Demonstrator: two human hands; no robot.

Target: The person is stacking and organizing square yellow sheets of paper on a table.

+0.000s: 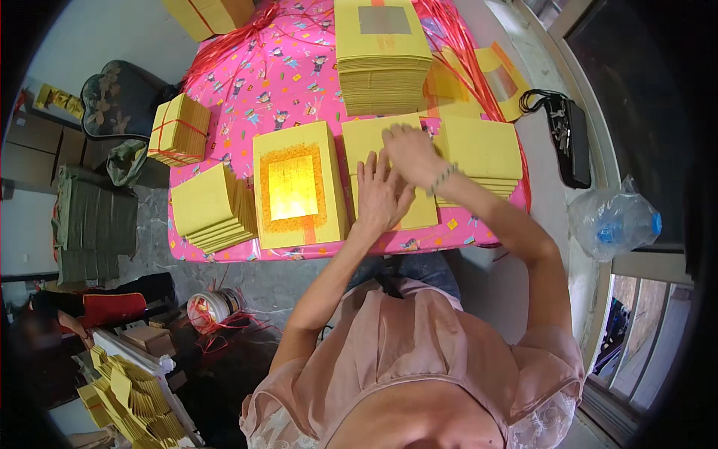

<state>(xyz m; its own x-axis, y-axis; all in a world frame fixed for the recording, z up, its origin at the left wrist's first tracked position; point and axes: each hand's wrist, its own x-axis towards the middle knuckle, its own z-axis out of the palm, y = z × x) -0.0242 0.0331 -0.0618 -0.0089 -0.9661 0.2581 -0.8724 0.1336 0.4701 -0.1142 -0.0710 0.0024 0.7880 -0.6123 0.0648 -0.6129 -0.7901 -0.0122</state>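
On the pink patterned table my left hand (383, 196) lies flat with fingers stretched out on a folded yellow paper sheet (419, 215). Just beyond it, my right hand (411, 156) rests on the same sheet with its fingers curled in. Whatever those fingers hold, if anything, is hidden. To the left is a thick block of yellow paper (265, 233) with a shiny gold square on top. Right of my hands sits a fanned pile of folded yellow sheets (482, 150). Behind them rises a tall yellow paper stack (383, 86) with a grey patch on top.
A fanned yellow pile (202, 200) and a bundle tied with red string (179, 129) stand at the table's left. Red strings (262, 26) trail across the back. A plastic bottle (613, 221) and black case (566, 142) lie at right. Another person's hand (73, 326) is at lower left.
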